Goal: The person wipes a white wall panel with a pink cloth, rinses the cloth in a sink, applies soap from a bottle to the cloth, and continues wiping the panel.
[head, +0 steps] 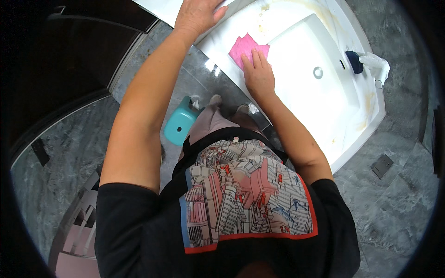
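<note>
My right hand (pixel 260 77) has its fingers spread over a crumpled pink cloth (pixel 243 47), which lies on the near left rim of a white washbasin (pixel 299 100). The thumb of that hand is hidden. At the top edge my left hand (pixel 200 15) is over or on the white counter (pixel 160 8), thumb out to the side; its fingertips are cut off by the frame. Yellowish-brown stains mark the basin surround (pixel 368 104). A round drain (pixel 318 72) sits in the basin floor.
A faucet wrapped in clear plastic (pixel 377 66) with a dark blue object (pixel 354 62) at its base stands on the right rim. A turquoise plastic stool (pixel 180 121) is on the tiled floor by my legs. A grey wall plate (pixel 382 166) is at the right.
</note>
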Demonstrator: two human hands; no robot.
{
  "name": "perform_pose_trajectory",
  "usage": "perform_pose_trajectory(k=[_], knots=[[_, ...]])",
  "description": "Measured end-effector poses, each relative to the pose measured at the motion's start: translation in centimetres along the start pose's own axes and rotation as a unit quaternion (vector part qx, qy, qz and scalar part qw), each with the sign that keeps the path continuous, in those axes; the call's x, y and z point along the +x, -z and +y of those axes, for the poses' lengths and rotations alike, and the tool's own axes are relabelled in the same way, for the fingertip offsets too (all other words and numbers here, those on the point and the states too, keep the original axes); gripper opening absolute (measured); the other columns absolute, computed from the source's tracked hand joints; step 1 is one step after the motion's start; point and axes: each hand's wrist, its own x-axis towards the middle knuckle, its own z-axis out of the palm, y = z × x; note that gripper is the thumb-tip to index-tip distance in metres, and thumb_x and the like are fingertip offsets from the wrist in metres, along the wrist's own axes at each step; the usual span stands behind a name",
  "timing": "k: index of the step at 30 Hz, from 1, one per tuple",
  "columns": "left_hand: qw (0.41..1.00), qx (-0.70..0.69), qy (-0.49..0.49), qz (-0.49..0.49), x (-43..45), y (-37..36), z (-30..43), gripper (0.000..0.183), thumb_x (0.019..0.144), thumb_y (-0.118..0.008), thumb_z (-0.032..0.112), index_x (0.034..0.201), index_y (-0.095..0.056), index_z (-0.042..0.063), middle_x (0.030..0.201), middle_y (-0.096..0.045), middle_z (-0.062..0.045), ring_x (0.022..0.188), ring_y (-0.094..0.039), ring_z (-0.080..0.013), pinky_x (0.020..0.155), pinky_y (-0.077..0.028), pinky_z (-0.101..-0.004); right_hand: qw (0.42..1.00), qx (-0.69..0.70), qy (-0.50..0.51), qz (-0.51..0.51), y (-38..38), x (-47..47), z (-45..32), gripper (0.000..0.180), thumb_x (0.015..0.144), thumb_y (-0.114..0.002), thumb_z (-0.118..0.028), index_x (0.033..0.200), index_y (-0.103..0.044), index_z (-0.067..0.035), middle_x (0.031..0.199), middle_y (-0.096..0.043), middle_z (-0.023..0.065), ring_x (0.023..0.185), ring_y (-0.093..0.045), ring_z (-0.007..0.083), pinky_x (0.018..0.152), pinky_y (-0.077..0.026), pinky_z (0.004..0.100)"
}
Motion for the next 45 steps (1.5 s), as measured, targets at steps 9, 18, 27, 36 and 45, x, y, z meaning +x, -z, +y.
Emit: perform_pose_trajectory(k=[9,18,27,36,45], knots=[[1.0,0.004,-0.025,0.011,0.8,-0.3,0.7,0.032,0.074,-0.065,0.019,0.103,-0.061,0.007,0.108,-0.057,-0.013,0.102,-0.053,-0.0311,0.088,-0.043,-0.0414,0.989,-0.06,-0.134,0.022,-2.6,6.9,3.3,0.039,0.089,-0.041,-0.017,0.127,-0.049,-0.008,0.137,-0.04,0.0218,0.128,-0.033,0.0432,0.108,-0.021,0.0469],[1.0,0.014,-0.01,0.005,0.1,-0.2,0.2,0.033,0.073,-0.066,0.02,0.104,-0.061,0.007,0.11,-0.057,-0.012,0.104,-0.052,-0.03,0.088,-0.043,-0.0412,0.999,0.007,-0.02,0.031,-1.6,1.0,1.5,0.043,0.08,-0.048,-0.003,0.123,-0.049,-0.002,0.129,-0.042,0.0317,0.119,-0.039,0.0506,0.09,-0.045,0.0474],[1.0,0.01,-0.002,-0.003,0.1,-0.2,0.2,0.034,0.072,-0.066,0.019,0.104,-0.061,0.008,0.109,-0.057,-0.011,0.103,-0.053,-0.0296,0.087,-0.044,-0.0409,0.989,-0.025,-0.132,0.055,-2.2,5.4,3.7,0.043,0.082,-0.054,-0.014,0.124,-0.051,-0.006,0.135,-0.039,0.0242,0.128,-0.03,0.0444,0.101,-0.031,0.0491],[1.0,0.014,-0.014,0.0,0.5,-0.5,0.3,0.035,0.072,-0.066,0.021,0.104,-0.06,0.009,0.109,-0.056,-0.011,0.103,-0.053,-0.0298,0.087,-0.043,-0.041,0.974,-0.054,-0.213,0.054,-1.8,5.1,2.5,0.043,0.086,-0.054,-0.022,0.126,-0.05,-0.006,0.137,-0.035,0.0248,0.127,-0.031,0.0426,0.099,-0.032,0.0471],[1.0,0.013,0.009,-0.023,0.0,-0.2,0.0,0.034,0.073,-0.065,0.021,0.104,-0.061,0.008,0.11,-0.056,-0.011,0.104,-0.052,-0.0299,0.087,-0.043,-0.0418,0.993,0.021,-0.108,0.029,-1.1,2.5,1.4,0.039,0.087,-0.051,-0.021,0.125,-0.051,-0.011,0.132,-0.037,0.0333,0.119,-0.039,0.0507,0.094,-0.042,0.0477]])
